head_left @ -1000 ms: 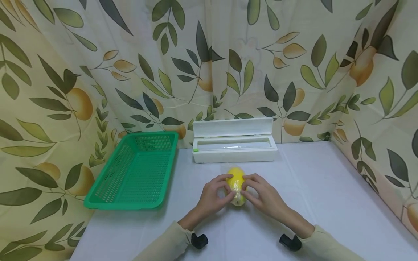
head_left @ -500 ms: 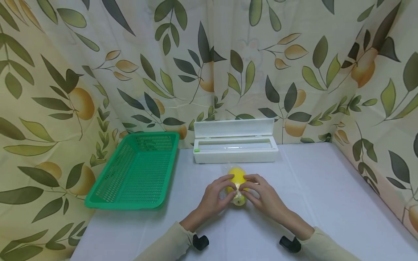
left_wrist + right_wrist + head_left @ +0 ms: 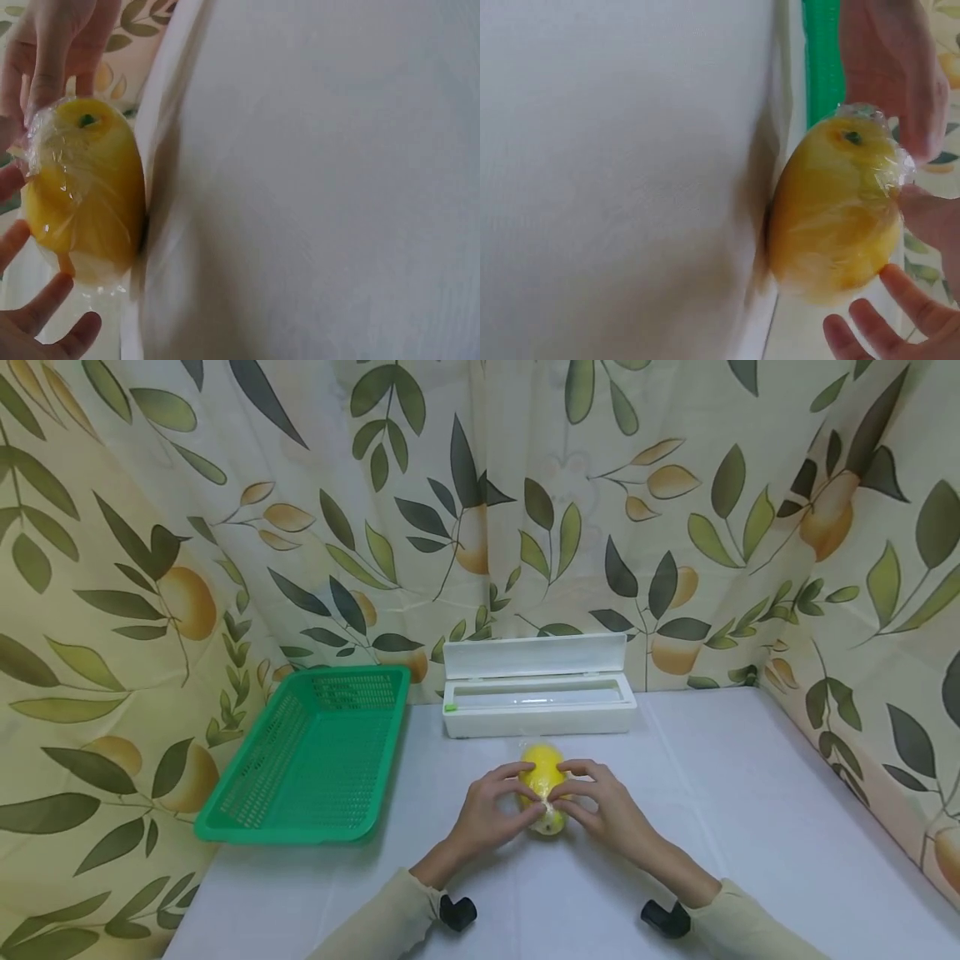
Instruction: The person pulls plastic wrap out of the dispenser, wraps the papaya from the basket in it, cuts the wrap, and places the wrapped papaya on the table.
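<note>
A yellow oval fruit [image 3: 542,758], its kind not certain, lies on the white cloth between the two hands. Clear plastic wrap [image 3: 895,161] covers it, crinkled and bunched on its upper side. A small green spot shows at one end of the fruit [image 3: 105,191] in both wrist views. From the left, the left hand [image 3: 483,810] pinches the wrap over the fruit's top between thumb and a finger. The right hand [image 3: 613,810] pinches it from the other side, its fingertips close to the left ones. Other fingers of both hands rest against or near the fruit.
Behind the hands stands a white wrap dispenser box [image 3: 538,722] with its lid raised. A green perforated basket [image 3: 292,837] sits to the left on the white-covered table [image 3: 720,760]. Leaf-patterned curtains [image 3: 570,568] enclose the back and sides.
The fingertips of both hands have come together over the fruit, drawing the plastic wrap to the middle. Dispenser and basket stay where they were.
</note>
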`<move>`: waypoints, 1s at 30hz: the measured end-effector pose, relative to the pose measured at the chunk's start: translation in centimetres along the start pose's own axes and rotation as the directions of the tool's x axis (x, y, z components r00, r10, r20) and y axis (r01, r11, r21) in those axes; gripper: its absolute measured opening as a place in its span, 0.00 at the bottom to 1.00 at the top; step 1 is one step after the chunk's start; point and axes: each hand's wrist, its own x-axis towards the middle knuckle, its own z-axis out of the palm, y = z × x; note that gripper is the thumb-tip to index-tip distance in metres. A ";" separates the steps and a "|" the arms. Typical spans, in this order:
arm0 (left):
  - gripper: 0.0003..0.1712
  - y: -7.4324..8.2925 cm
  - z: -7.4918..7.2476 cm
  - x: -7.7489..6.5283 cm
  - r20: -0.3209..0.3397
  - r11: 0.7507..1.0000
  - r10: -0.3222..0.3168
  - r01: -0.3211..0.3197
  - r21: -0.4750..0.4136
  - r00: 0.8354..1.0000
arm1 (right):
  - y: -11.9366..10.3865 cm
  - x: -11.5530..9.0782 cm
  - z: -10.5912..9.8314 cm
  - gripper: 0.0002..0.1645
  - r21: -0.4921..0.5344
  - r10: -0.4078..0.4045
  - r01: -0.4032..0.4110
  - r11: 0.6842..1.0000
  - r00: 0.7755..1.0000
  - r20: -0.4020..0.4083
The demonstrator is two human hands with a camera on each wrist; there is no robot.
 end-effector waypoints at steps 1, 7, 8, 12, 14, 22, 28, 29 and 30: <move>0.07 0.0 0.1 0.0 -0.004 1.000 -0.011 0.011 -0.009 1.000 | 0.1 -0.1 0.0 0.15 0.009 0.017 -0.017 1.000 1.000 0.006; 0.09 0.1 0.9 0.0 -0.009 0.989 -0.133 0.132 -0.060 0.991 | 0.7 0.1 -0.1 0.12 0.077 0.086 -0.089 0.993 0.996 0.037; 0.09 0.1 0.9 0.1 -0.009 0.985 -0.157 0.156 -0.071 0.988 | 0.7 0.2 -0.1 0.11 0.092 0.094 -0.098 0.991 0.994 0.049; 0.10 0.1 1.0 0.3 0.007 0.967 -0.231 0.230 -0.108 0.973 | 1.0 0.4 -0.1 0.11 0.141 0.130 -0.144 0.979 0.986 0.104; 0.10 0.1 1.0 0.4 0.018 0.959 -0.255 0.256 -0.124 0.967 | 1.2 0.4 -0.2 0.12 0.164 0.145 -0.165 0.973 0.981 0.127; 0.09 0.1 1.4 1.2 0.059 0.929 -0.332 0.337 -0.156 0.942 | 1.4 0.6 -0.3 0.10 0.217 0.149 -0.176 0.960 0.980 0.135; 0.09 0.1 1.4 1.2 0.070 0.934 -0.321 0.328 -0.141 0.944 | 1.6 0.7 -0.3 0.09 0.205 0.148 -0.170 0.964 0.982 0.117; 0.08 0.0 1.3 1.0 0.083 0.937 -0.316 0.324 -0.130 0.945 | 1.6 0.7 -0.3 0.09 0.202 0.147 -0.169 0.965 0.982 0.119; 0.08 -0.1 1.1 0.8 0.099 0.940 -0.308 0.319 -0.118 0.946 | 1.6 0.6 -0.3 0.09 0.203 0.148 -0.171 0.964 0.981 0.124</move>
